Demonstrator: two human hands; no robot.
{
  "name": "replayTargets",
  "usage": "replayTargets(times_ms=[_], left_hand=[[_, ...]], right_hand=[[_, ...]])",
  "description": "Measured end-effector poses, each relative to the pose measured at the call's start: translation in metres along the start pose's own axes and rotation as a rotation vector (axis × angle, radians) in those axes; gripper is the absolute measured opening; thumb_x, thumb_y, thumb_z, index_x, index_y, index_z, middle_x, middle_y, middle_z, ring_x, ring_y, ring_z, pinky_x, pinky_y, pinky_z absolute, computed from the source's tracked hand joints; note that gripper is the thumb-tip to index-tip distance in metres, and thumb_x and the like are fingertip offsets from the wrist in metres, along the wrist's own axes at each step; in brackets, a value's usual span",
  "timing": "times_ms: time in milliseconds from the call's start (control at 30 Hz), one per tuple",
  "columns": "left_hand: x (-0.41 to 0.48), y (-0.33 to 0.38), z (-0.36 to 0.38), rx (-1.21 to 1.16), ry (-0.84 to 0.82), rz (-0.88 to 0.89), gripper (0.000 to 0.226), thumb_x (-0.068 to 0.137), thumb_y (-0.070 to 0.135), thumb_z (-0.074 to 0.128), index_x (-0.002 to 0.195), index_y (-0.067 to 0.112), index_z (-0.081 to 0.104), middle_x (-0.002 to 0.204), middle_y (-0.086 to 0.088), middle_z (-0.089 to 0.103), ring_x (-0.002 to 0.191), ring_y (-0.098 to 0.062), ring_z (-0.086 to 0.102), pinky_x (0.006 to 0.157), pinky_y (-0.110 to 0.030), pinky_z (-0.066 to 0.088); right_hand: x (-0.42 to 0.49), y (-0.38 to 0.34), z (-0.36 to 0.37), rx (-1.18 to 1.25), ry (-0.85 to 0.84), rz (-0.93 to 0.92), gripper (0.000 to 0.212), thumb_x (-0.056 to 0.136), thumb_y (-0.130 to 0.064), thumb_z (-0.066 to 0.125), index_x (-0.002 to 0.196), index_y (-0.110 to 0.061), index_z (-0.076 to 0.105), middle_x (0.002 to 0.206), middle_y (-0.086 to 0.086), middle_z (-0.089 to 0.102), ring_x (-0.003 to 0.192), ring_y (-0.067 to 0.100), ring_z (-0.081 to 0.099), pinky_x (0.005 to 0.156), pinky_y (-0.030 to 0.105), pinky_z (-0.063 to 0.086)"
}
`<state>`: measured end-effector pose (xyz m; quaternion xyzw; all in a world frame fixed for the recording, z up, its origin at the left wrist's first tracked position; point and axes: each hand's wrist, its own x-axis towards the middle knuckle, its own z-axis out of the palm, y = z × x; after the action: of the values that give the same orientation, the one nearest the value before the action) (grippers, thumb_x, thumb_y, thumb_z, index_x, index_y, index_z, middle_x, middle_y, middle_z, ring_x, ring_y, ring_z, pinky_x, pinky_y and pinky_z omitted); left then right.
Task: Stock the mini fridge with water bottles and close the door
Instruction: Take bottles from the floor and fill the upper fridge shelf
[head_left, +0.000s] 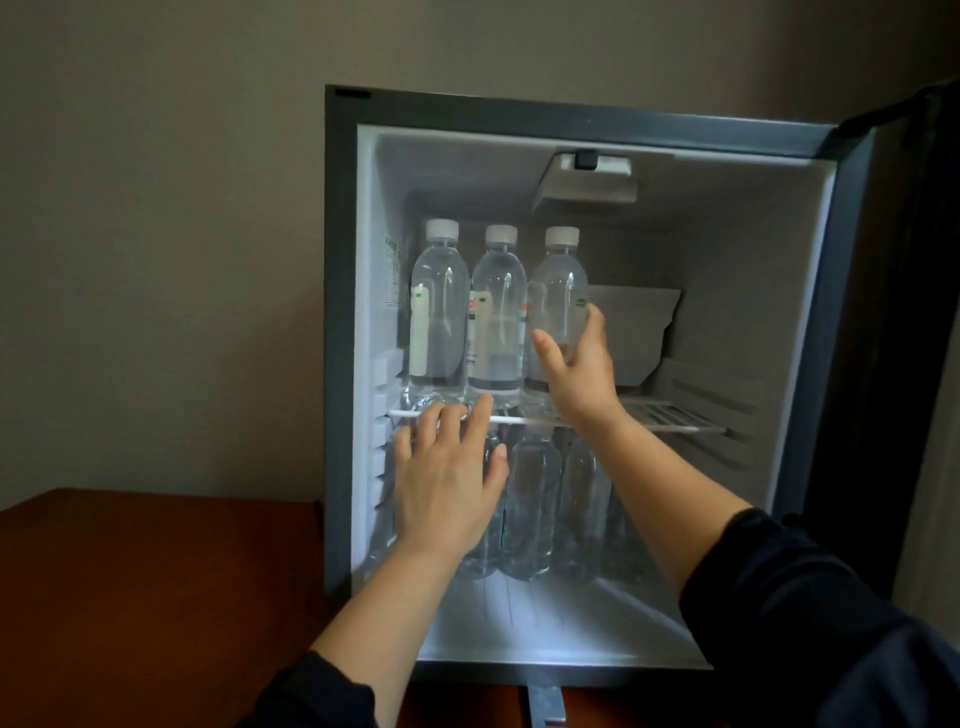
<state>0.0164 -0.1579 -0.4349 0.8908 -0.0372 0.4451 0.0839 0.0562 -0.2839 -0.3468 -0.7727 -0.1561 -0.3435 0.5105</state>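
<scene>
The mini fridge (340, 364) stands open, its dark door (914, 312) swung out to the right. Three clear water bottles with white caps stand on the wire shelf (670, 415): the left bottle (439, 312), the middle bottle (497, 322) and the right bottle (558, 296). My right hand (579, 371) grips the right bottle low on its body, thumb and fingers around it. My left hand (444, 478) is spread with straight fingers, fingertips at the shelf's front rail under the left two bottles. Several more bottles (535, 509) stand on the fridge floor, partly hidden by my left hand.
A white folded carton or tray (639, 322) lies at the back right of the shelf. The shelf's right half is bare wire. A brown wooden surface (156, 597) extends to the left of the fridge, against a plain wall (156, 260).
</scene>
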Motion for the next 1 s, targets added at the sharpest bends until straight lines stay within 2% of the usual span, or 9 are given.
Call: replayTargets(times_ms=[167, 267, 367, 533, 700, 767, 867, 933, 1000], left_hand=[[0.000, 0.000, 0.002, 0.007, 0.013, 0.000, 0.049, 0.086, 0.042, 0.035, 0.131, 0.023, 0.043, 0.115, -0.001, 0.060, 0.113, -0.024, 0.053, 0.090, -0.043, 0.045], [-0.001, 0.000, 0.000, -0.007, -0.014, 0.004, 0.050, 0.087, 0.041, 0.036, 0.133, 0.022, 0.040, 0.119, -0.001, 0.057, 0.117, -0.025, 0.050, 0.092, -0.043, 0.043], [-0.002, 0.003, -0.004, -0.045, -0.084, 0.002, 0.054, 0.093, 0.040, 0.036, 0.142, 0.020, 0.030, 0.137, -0.002, 0.044, 0.132, -0.023, 0.035, 0.102, -0.042, 0.035], [-0.006, 0.005, -0.017, -0.016, -0.168, 0.005, 0.060, 0.096, 0.043, 0.030, 0.147, 0.018, 0.010, 0.152, 0.001, 0.021, 0.143, -0.019, 0.013, 0.112, -0.039, 0.022], [-0.011, 0.004, -0.045, -0.048, -0.311, 0.032, 0.067, 0.094, 0.039, 0.038, 0.148, 0.017, 0.006, 0.157, -0.001, 0.010, 0.146, -0.018, 0.005, 0.117, -0.040, 0.014], [-0.015, 0.000, -0.061, -0.074, -0.352, 0.066, 0.064, 0.095, 0.037, 0.040, 0.148, 0.016, 0.012, 0.157, -0.001, 0.014, 0.145, -0.019, 0.011, 0.117, -0.039, 0.016], [-0.029, -0.009, -0.080, -0.190, -0.477, 0.071, 0.053, 0.094, 0.034, 0.042, 0.143, 0.018, 0.031, 0.149, -0.003, 0.035, 0.134, -0.022, 0.035, 0.110, -0.040, 0.032], [-0.042, -0.017, -0.094, -0.389, -0.638, -0.022, 0.042, 0.093, 0.032, 0.047, 0.133, 0.018, 0.047, 0.134, -0.006, 0.052, 0.117, -0.021, 0.052, 0.102, -0.037, 0.042], [-0.053, -0.027, -0.109, -0.496, -0.772, -0.107, 0.033, 0.092, 0.030, 0.050, 0.121, 0.014, 0.057, 0.116, -0.008, 0.062, 0.098, -0.020, 0.062, 0.094, -0.034, 0.047]], right_hand=[[0.001, 0.005, 0.001, 0.042, -0.008, 0.004, 0.063, 0.095, -0.029, 0.052, 0.145, -0.016, 0.016, 0.144, 0.007, 0.036, 0.132, 0.023, 0.041, 0.107, 0.033, 0.034], [0.003, 0.006, 0.000, 0.021, -0.022, 0.034, 0.063, 0.095, -0.027, 0.051, 0.145, -0.013, 0.015, 0.146, 0.009, 0.036, 0.135, 0.024, 0.037, 0.102, 0.029, 0.033], [0.001, 0.005, -0.002, -0.028, -0.049, 0.088, 0.066, 0.095, -0.027, 0.052, 0.146, -0.011, 0.012, 0.147, 0.011, 0.037, 0.136, 0.027, 0.037, 0.104, 0.035, 0.036], [-0.010, 0.003, -0.009, -0.253, -0.068, 0.113, 0.056, 0.095, -0.027, 0.053, 0.139, -0.003, 0.029, 0.133, 0.018, 0.050, 0.118, 0.032, 0.053, 0.085, 0.032, 0.043], [-0.053, 0.002, -0.022, -0.200, -0.093, 0.004, 0.061, 0.092, -0.026, 0.057, 0.144, -0.011, 0.028, 0.142, 0.012, 0.040, 0.129, 0.026, 0.042, 0.105, 0.035, 0.036], [-0.072, 0.001, -0.027, -0.225, -0.138, -0.068, 0.056, 0.092, -0.026, 0.058, 0.140, -0.009, 0.035, 0.138, 0.011, 0.045, 0.126, 0.024, 0.046, 0.100, 0.029, 0.037], [-0.093, -0.009, -0.030, -0.260, -0.213, -0.147, 0.042, 0.090, -0.024, 0.060, 0.127, -0.007, 0.052, 0.125, 0.010, 0.055, 0.111, 0.022, 0.056, 0.087, 0.020, 0.036], [-0.106, -0.019, -0.029, -0.273, -0.314, -0.137, 0.033, 0.090, -0.021, 0.060, 0.120, -0.007, 0.059, 0.120, 0.009, 0.060, 0.103, 0.023, 0.061, 0.086, 0.024, 0.042], [-0.119, -0.031, -0.027, -0.342, -0.515, -0.114, 0.028, 0.091, -0.020, 0.059, 0.117, -0.009, 0.062, 0.116, 0.008, 0.065, 0.101, 0.023, 0.062, 0.090, 0.030, 0.046]])
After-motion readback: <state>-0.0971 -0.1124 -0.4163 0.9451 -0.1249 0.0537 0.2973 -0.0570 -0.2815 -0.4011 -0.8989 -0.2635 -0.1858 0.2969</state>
